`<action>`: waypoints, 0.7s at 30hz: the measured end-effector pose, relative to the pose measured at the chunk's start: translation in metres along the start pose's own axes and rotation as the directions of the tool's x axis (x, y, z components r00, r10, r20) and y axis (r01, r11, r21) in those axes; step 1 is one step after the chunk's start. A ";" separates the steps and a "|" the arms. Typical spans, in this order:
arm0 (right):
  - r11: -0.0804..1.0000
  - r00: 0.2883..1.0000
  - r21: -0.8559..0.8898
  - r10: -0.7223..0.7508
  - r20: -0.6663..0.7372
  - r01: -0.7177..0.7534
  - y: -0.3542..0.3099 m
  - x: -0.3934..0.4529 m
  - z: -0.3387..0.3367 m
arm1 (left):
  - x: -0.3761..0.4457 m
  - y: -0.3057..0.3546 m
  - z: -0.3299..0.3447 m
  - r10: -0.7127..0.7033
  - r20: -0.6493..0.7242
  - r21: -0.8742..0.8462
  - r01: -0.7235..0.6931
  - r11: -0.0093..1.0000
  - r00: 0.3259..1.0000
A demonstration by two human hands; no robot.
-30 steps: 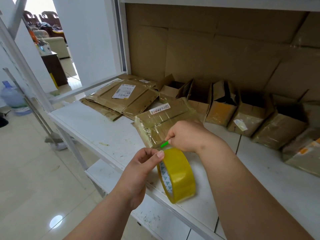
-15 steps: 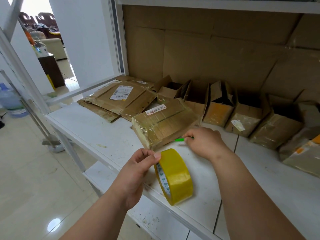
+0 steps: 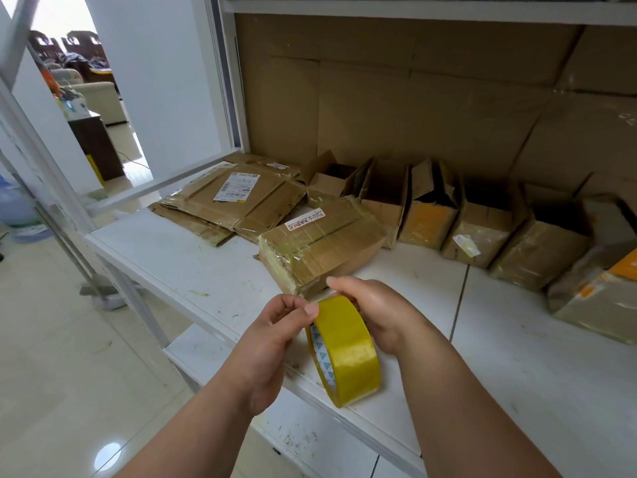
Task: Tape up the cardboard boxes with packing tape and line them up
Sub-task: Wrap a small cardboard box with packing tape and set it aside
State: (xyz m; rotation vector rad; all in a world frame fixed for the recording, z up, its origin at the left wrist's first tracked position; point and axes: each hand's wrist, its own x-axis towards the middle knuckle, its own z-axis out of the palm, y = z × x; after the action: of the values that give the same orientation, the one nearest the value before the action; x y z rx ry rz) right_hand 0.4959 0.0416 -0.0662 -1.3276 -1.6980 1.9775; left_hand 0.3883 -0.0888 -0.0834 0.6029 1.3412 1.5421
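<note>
Nearest, both hands meet on a yellow tape roll [image 3: 346,353] held on edge over the front lip of the white worktop [image 3: 193,267]. The left hand [image 3: 272,343] has its grip closed in a pinch on the roll's upper rim, thumb and fingertips together. The right hand [image 3: 375,310] curls over the roll's far side, its grip wrapped against the tape. Just beyond them a taped cardboard box [image 3: 320,244] lies on the scuffed, stained worktop. To its left sits a stack of flattened cartons [image 3: 227,201]. A row of open boxes [image 3: 482,222] lines the cardboard-covered back wall [image 3: 413,98]. Left of the shelving, glossy floor tiles [image 3: 51,339] lead to a bright doorway with a sofa [image 3: 100,98].
</note>
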 end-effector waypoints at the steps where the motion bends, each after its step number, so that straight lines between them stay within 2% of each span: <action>1: 0.999 1.000 0.030 0.018 0.025 -0.019 -0.002 0.001 0.002 | 0.000 0.000 0.000 -0.009 -0.002 0.013 0.009 1.000 1.000; 4: 0.996 0.997 0.082 0.036 0.064 -0.041 -0.003 0.005 0.005 | 0.000 0.004 -0.003 -0.042 0.010 0.095 0.041 0.995 0.999; 6: 0.993 0.997 0.113 0.027 0.074 -0.035 -0.002 0.006 0.006 | -0.001 0.009 -0.004 -0.045 -0.045 0.232 0.055 0.971 0.998; 8: 0.988 0.999 0.151 0.004 0.045 -0.011 -0.002 0.006 0.006 | 0.002 0.014 -0.009 0.078 -0.240 0.428 0.033 0.903 0.968; 9: 0.987 1.000 0.162 -0.004 0.021 0.001 -0.002 0.006 0.006 | 0.006 0.016 -0.013 0.204 -0.340 0.551 0.019 0.834 0.918; 10: 0.987 1.000 0.163 -0.017 -0.001 0.017 0.000 0.006 0.006 | 0.010 0.019 -0.018 0.351 -0.366 0.670 -0.018 0.743 0.862; 11: 0.986 0.999 0.161 -0.035 -0.017 0.037 0.000 0.006 0.006 | 0.016 0.023 -0.021 0.488 -0.315 0.756 -0.095 0.648 0.814; 13: 0.985 0.997 0.160 -0.068 -0.030 0.072 -0.001 0.004 0.008 | 0.034 0.033 -0.024 0.616 -0.107 0.830 -0.271 0.487 0.781; 14: 0.981 0.996 0.173 -0.078 -0.032 0.082 0.000 0.004 0.008 | 0.047 0.037 -0.024 0.614 0.023 0.843 -0.345 0.413 0.789; 16: 0.977 0.996 0.192 -0.085 -0.035 0.091 0.001 0.002 0.008 | 0.071 0.042 -0.021 0.484 0.245 0.897 -0.385 0.215 0.840; 17: 0.977 0.995 0.189 -0.091 -0.040 0.097 0.001 0.002 0.008 | 0.080 0.042 -0.020 0.400 0.298 0.922 -0.370 0.115 0.867; 18: 0.977 0.993 0.182 -0.105 -0.047 0.112 0.001 0.001 0.009 | 0.087 0.040 -0.022 0.339 0.302 0.939 -0.340 0.057 0.891; 21: 0.971 0.984 0.176 -0.144 -0.106 0.161 0.001 -0.004 0.007 | 0.094 0.035 -0.033 0.325 0.220 0.953 -0.274 0.129 0.920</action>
State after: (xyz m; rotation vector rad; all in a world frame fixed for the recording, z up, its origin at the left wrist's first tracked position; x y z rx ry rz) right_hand 0.4941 0.0338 -0.0658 -1.1695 -1.4878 1.9024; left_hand 0.3097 -0.0183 -0.0799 1.7665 2.3239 0.6945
